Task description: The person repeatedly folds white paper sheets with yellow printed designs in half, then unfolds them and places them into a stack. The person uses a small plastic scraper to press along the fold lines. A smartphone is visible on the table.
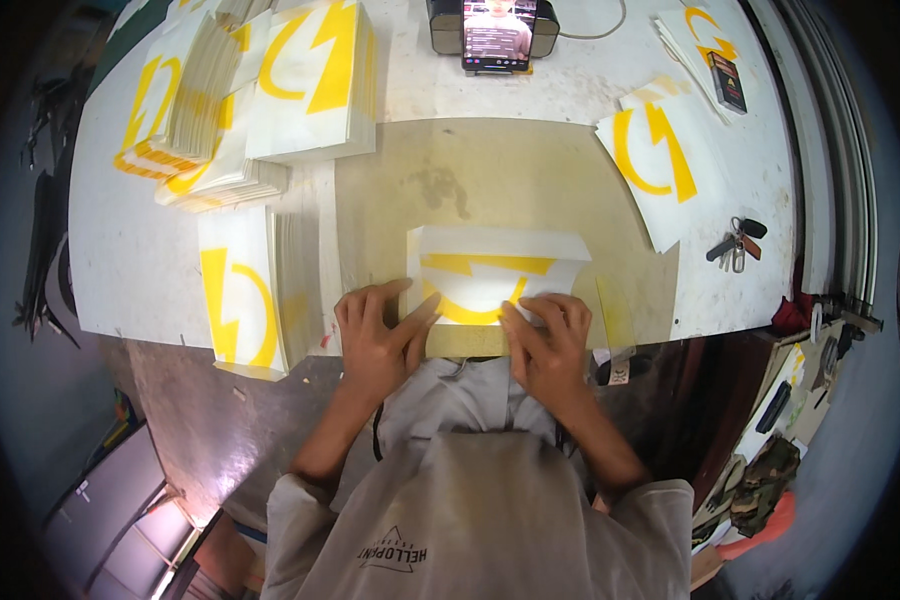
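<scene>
A white paper bag (500, 262) with a yellow print lies crosswise at the table's near edge, its near part folded up. My left hand (378, 330) grips its left end, with the thumb pressed on the near fold. At the right end, my right hand (548, 335) pinches the same fold, thumb and fingers bent against the paper. Beneath the bag is a yellowish mat (510, 165) that reaches the table edge. What the fingertips hold under the paper is hidden.
Stacks of printed paper bags (315, 80) stand at the far left, and another stack (240, 290) overhangs the near edge. Loose bags (655, 150), a small dark box (727, 82) and keys (738, 245) lie on the right. A phone (497, 35) stands at the back.
</scene>
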Demonstrator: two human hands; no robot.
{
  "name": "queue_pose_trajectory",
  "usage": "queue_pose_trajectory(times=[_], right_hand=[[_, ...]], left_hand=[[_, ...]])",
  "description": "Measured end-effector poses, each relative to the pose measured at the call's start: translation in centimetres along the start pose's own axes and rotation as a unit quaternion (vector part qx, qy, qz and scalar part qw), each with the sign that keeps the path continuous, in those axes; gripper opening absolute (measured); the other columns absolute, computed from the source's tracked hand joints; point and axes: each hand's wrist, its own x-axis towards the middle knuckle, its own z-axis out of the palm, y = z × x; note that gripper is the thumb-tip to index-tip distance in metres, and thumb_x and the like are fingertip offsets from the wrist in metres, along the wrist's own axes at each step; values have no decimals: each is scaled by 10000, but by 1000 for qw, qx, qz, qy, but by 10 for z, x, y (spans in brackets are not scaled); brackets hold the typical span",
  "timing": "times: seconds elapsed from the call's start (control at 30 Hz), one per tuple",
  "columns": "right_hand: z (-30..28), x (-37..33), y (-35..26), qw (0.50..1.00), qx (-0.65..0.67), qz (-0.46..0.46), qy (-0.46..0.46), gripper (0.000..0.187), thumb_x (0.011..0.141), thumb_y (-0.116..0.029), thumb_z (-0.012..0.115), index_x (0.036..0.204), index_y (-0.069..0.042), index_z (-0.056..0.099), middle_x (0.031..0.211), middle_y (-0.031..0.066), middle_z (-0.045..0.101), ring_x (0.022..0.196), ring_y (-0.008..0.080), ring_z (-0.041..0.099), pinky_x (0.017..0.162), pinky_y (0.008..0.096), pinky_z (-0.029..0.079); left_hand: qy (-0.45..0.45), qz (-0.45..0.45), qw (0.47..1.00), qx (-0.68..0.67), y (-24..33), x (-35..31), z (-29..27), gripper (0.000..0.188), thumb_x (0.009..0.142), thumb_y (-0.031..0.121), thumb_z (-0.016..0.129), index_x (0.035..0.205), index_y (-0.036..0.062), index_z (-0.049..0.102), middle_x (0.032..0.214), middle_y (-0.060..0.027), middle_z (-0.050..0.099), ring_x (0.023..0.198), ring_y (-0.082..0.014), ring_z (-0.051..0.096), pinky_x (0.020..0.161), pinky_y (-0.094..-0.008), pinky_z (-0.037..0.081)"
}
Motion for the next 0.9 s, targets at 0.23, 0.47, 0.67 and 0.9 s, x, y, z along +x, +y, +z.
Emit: queue_pose_trajectory(times=[0.23,0.47,0.67,0.9], right_hand=[[12,11,-9,999,-32,-1,-8,318,866,-161,810,1184,-163,814,1133,90,616,1090,317,561,1002,504,377],[-33,-18,26,989,-115,89,3,302,837,-160,852,1134,-209,832,1095,74,617,1078,295,561,987,494,322],[-35,-17,21,989,-87,117,3,295,838,-146,853,1131,-178,832,1121,94,629,1079,298,582,1000,502,338],[-40,67,-6,999,-40,-13,21,422,853,-126,822,1267,-81,751,1186,115,667,1088,312,626,1124,583,359]], left_hand=[[-14,-10,1000,1,-3,2,-3,334,823,186,861,1152,238,841,1274,-100,663,1130,-309,564,978,-446,379],[-25,-2,1000,17,7,6,-6,351,872,130,788,1217,190,807,1346,-130,653,1164,-325,568,1014,-470,388],[-75,62,994,-48,51,-5,24,440,942,113,702,1373,25,687,1513,-197,588,1408,-381,536,1180,-537,401],[-53,65,995,-52,58,-7,36,419,954,192,728,1332,15,705,1491,-155,611,1407,-347,545,1195,-541,395]])
